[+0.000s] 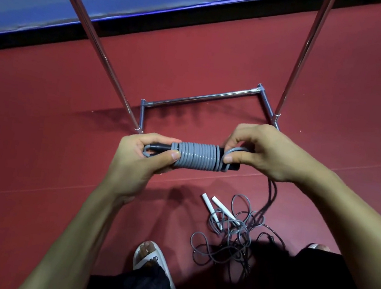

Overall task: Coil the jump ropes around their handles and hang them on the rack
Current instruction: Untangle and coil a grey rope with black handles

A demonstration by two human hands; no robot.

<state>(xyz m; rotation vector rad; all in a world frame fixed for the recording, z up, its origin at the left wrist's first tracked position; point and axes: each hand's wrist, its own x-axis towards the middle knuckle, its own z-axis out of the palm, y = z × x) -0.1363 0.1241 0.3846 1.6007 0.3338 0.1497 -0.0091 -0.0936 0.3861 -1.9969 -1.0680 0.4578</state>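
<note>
The coiling step is nearly done on one rope. The left hand [142, 155] has its grip clenched on one end of the black handles [160, 147], thumb pressed against the first turn of the grey rope [195, 156], which is wound in tight side-by-side turns along them. The right hand [263, 151] pinches the last loop of rope at the other end, its grip closed on that loop and the handle tip. The bundle is held in the air above the red floor [65, 128], just in front of the base of the metal rack [203, 97].

By my reading, the next move calls for tucking or locking that last loop so the coil cannot spring loose, then lifting the bundle to the rack.

A dark strand drops from under the right hand towards a tangled heap of ropes [233, 232] on the floor, with two white handles [212, 208] in it; whether that strand belongs to the held rope is hard to tell. The rack's top bar is out of view, and shadow hides part of the heap.
</note>
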